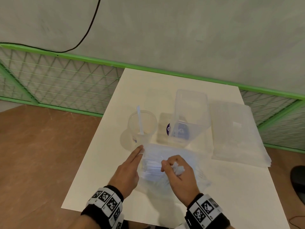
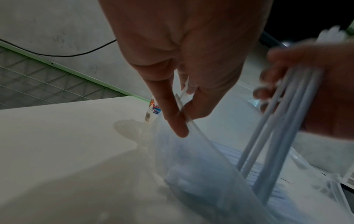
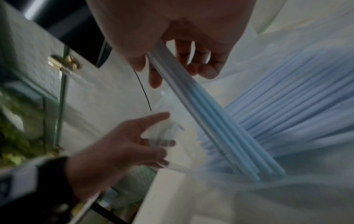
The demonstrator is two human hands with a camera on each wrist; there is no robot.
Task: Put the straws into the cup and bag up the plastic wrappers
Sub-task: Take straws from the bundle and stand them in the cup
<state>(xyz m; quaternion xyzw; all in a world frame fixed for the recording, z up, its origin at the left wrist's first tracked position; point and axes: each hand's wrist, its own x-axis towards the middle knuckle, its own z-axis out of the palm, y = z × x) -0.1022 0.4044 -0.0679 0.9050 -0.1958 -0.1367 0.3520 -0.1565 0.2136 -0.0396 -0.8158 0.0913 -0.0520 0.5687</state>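
A clear cup stands on the white board with one white straw leaning in it. Just in front of it lies a clear bag of pale blue straws. My left hand pinches the bag's open edge between thumb and forefinger. My right hand grips a bunch of several straws, whose lower ends are still inside the bag. Their white tops stick out above the fist. The left wrist view shows the same bunch slanting up out of the bag.
A tall clear plastic container stands behind the bag, right of the cup, with a purple label beneath it. A stack of clear plastic bags lies at the right. The white board rests on a brown table; a green mesh fence runs behind.
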